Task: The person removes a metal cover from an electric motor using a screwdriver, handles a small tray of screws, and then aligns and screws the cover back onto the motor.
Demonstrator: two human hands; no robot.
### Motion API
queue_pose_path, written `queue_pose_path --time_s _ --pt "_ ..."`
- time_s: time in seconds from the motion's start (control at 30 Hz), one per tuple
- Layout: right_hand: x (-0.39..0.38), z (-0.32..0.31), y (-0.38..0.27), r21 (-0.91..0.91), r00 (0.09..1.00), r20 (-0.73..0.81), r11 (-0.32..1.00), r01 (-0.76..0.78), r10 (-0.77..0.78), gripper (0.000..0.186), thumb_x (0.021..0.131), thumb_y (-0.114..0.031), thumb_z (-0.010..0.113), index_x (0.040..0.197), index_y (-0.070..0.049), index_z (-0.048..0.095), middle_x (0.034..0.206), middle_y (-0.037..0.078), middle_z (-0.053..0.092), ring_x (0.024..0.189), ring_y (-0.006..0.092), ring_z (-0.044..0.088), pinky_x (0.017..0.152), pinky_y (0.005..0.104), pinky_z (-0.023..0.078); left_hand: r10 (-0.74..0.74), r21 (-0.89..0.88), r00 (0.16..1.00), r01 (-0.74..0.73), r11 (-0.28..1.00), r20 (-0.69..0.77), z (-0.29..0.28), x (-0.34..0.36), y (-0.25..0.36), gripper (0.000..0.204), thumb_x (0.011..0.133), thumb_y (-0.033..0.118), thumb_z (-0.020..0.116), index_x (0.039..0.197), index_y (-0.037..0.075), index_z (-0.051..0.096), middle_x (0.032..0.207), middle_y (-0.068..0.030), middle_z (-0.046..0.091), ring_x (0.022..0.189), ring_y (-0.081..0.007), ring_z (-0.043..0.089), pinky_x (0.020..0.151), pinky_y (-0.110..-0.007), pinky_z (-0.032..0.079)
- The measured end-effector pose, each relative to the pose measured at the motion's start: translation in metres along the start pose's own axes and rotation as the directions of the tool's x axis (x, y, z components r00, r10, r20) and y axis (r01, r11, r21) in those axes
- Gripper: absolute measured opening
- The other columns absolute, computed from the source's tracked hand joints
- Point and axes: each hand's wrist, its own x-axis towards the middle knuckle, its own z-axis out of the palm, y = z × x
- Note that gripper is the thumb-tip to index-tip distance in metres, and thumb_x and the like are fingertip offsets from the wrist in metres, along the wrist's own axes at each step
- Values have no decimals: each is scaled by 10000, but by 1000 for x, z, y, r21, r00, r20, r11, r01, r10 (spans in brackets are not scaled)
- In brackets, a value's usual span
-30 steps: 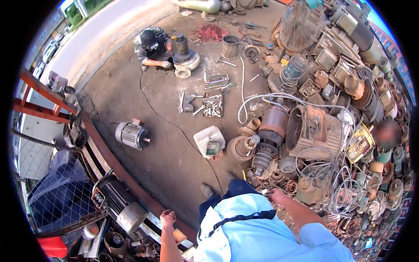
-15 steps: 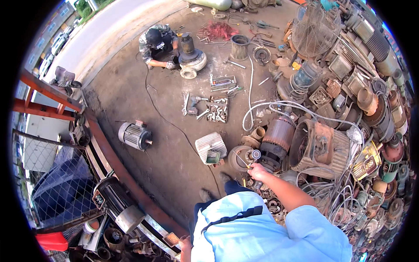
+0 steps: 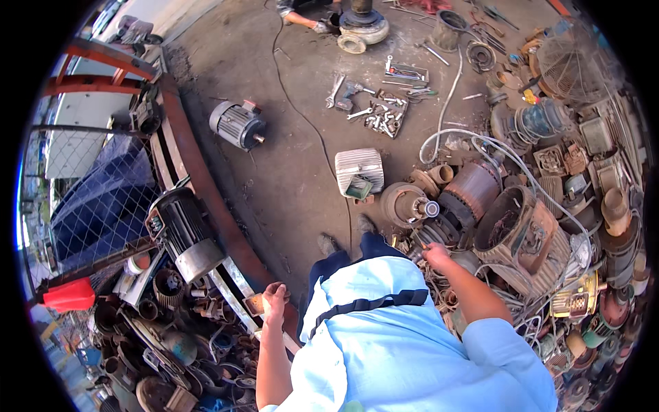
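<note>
My right hand (image 3: 434, 255) is closed on a slim screwdriver-like tool (image 3: 421, 242), partly hidden, beside rusty flanged parts (image 3: 439, 232) and an open motor housing (image 3: 520, 240). My left hand (image 3: 275, 295) has its fingers curled, beside a small rusty tray (image 3: 255, 303) on the steel rail; whether it holds anything is unclear. A black motor (image 3: 185, 231) lies on the rail at the left. Past my feet (image 3: 329, 244) sit a pale ribbed casing (image 3: 357, 165), a shaft with a disc (image 3: 405, 204) and, farther left, a silver motor (image 3: 235, 125).
A bent co-worker (image 3: 309, 19) reaches to a pump (image 3: 364, 31). Wrenches and sockets (image 3: 384, 117) lie on the ground. Cable loops (image 3: 449, 134) cross the scrap heap at right. A rusty rail (image 3: 206, 199) and mesh fence (image 3: 93, 206) run along the left, with more scrap (image 3: 178, 350) below.
The view has tipped down, showing more scrap at lower left. My left hand has risen into fuller view since half a second ago. My right hand, with the tool, has shifted relative to the shaft.
</note>
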Motion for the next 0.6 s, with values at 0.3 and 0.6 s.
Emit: queue_pose_path --time_s 0.3,0.6 --pt "1 -41 -66 16 983 184 1000 17 -19 123 931 -145 565 1030 -72 575 715 32 569 536 148 553 457 278 444 6 121 986 14 993 -164 10 -15 -66 328 851 240 627 1030 -30 676 859 -139 711 791 -229 681 737 -344 527" --pt "47 -66 -167 -310 969 217 934 180 -114 106 960 -167 521 933 -76 567 659 33 556 463 141 524 349 278 404 -349 -348 863 221 911 -366 39 -84 -222 314 832 222 640 986 -49 680 783 -150 698 689 -201 676 665 -339 529"
